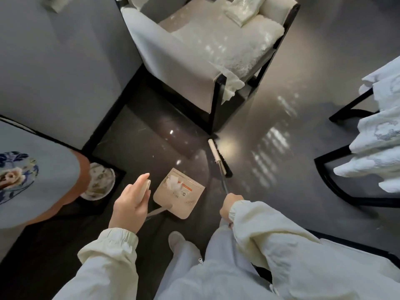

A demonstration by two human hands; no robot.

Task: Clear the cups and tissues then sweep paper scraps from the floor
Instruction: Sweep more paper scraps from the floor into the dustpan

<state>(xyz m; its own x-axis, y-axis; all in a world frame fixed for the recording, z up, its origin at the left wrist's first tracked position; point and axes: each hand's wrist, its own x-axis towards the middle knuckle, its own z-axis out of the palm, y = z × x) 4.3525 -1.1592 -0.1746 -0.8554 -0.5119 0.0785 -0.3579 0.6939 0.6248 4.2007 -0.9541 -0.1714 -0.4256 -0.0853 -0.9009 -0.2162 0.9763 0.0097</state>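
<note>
A beige dustpan (181, 197) rests on the dark glossy floor in front of my feet, with white paper scraps (173, 183) lying in its far corner. My left hand (132, 204) is shut on the top end of the dustpan's handle (145, 184). To the right, a broom (219, 158) with a cream head and dark bristles stands on the floor near the chair leg. Its thin dark shaft runs down into my right hand (230, 205), which is shut on it.
A cream armchair (194, 50) on black legs stands straight ahead. A table with a blue floral cloth (32, 176) is at the left, with a round white bin (99, 184) below it. White draped fabric (376, 135) on a black frame is at the right.
</note>
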